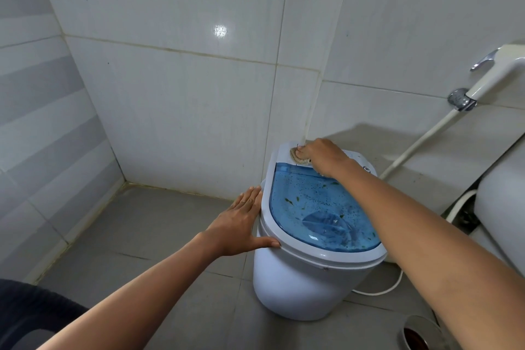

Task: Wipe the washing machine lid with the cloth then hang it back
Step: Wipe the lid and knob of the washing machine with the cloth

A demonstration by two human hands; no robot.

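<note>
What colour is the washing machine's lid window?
Translucent blue lid window, framed in white, flecked with green bits; the head view shows it.

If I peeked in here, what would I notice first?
The shiny blue lid of the small white washing machine in the middle of the floor, dotted with drops and green specks. At the lid's far edge the right hand presses a crumpled beige cloth down. The left hand lies flat against the machine's left rim.

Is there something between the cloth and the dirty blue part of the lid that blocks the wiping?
Nothing visible. The right hand presses the cloth on the white back panel, right beside the blue lid. The left hand only rests on the machine's side rim.
</note>
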